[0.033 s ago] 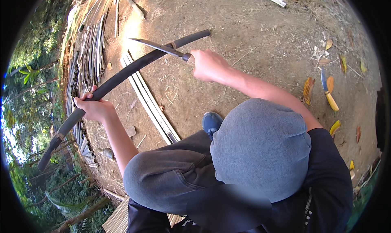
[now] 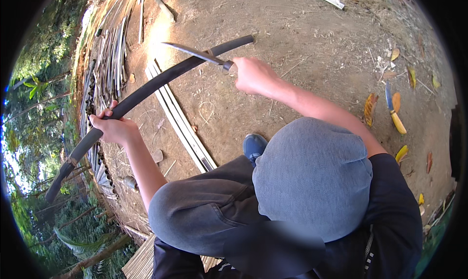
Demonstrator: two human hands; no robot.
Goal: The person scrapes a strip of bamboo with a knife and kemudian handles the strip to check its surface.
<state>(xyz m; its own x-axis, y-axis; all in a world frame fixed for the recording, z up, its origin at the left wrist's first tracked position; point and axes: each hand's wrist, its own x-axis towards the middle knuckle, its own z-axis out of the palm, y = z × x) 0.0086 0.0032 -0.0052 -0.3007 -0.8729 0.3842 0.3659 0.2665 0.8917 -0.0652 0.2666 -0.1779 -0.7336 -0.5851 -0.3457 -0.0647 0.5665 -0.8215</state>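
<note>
A long dark bamboo pole [image 2: 148, 88] slants across the view, from low on the left to its far end at the upper middle. Around its lower stretch my left hand [image 2: 118, 129] is closed, thumb and fingers wrapped over it. My right hand [image 2: 254, 76] grips a knife [image 2: 197, 53] by its handle, most of which the fingers hide. The blade lies across the pole near a paler node ring and points left; whether its edge bites into the bamboo I cannot tell.
Split bamboo strips [image 2: 181, 118] lie on the dirt in front of my knees. A pile of thin poles [image 2: 111, 59] is at the left. A second knife [image 2: 394, 108] with a yellowish handle rests among fallen leaves at the right. My blue shoe [image 2: 254, 146] is below the middle.
My right hand and the knife have shifted slightly to the right, and the blade is turned a little. The pole and my left hand have barely moved.
</note>
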